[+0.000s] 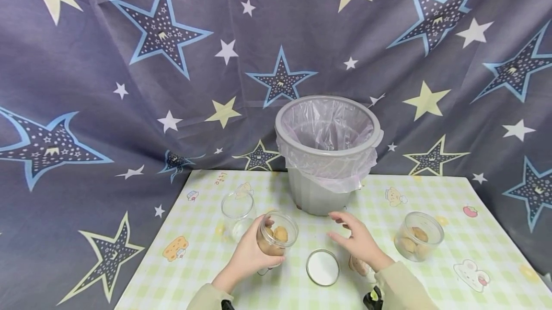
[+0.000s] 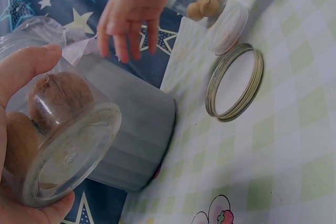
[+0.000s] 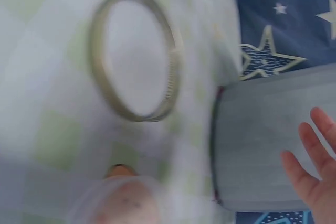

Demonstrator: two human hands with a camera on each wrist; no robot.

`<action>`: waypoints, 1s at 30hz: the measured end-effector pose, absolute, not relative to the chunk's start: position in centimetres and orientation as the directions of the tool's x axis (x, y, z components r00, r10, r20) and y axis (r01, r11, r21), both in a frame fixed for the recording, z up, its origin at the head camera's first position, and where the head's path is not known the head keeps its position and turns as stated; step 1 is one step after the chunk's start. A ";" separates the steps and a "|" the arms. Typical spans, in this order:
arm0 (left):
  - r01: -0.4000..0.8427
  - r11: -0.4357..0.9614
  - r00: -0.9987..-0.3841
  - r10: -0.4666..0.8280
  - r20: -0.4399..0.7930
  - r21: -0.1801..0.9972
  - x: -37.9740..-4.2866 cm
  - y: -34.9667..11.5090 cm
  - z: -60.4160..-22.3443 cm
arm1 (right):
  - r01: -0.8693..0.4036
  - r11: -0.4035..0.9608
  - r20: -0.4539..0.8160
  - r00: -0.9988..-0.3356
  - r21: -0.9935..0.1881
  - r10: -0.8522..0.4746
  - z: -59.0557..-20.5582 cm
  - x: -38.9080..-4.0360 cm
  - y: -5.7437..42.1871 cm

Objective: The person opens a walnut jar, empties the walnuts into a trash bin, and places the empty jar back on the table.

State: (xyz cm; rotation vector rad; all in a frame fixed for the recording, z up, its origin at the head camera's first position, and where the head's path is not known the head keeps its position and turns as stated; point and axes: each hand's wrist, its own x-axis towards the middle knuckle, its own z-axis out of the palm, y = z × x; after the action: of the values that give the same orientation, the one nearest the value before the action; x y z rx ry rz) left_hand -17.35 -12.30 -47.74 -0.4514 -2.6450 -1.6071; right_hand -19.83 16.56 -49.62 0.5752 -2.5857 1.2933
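Observation:
My left hand point(image 1: 246, 257) grips a clear jar point(image 1: 276, 251) from its left side, above the table and tilted. Inside the jar are brown walnuts point(image 2: 60, 100), seen through its wall and base in the left wrist view. My right hand point(image 1: 361, 242) is held over the table with fingers apart and nothing in them. Between the hands, a round lid point(image 1: 323, 267) with a gold metal rim lies flat on the cloth. A translucent round lid point(image 2: 229, 29) lies beside it, mostly hidden by my right hand in the head view.
Behind the hands stands a grey bin point(image 1: 319, 190) lined with a thin plastic bag point(image 1: 332, 168). A clear jar point(image 1: 238, 207) stands left of the held one. Another jar point(image 1: 424, 247) with walnuts is at the right. A star-patterned curtain point(image 1: 207, 85) hangs behind the table point(image 1: 207, 214).

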 end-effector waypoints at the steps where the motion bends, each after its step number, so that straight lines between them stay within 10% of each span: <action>1: 0.251 0.429 -0.958 0.237 0.160 0.867 -17.3 -12.3 -47.7 | -0.428 0.524 0.350 -0.904 -0.736 -0.246 -49.3 -19.8 16.7; 30: 0.248 0.434 -0.958 0.241 0.154 0.866 -17.4 -12.7 -47.7 | -0.467 0.323 0.510 -0.858 -0.823 0.058 -40.2 -21.6 19.9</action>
State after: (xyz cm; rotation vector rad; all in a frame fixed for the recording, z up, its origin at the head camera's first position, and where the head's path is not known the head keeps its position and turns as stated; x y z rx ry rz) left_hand -17.37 -12.71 -47.68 -0.4522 -2.6539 -1.6053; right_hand -21.60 19.95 -40.22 0.3609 -2.1434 1.5577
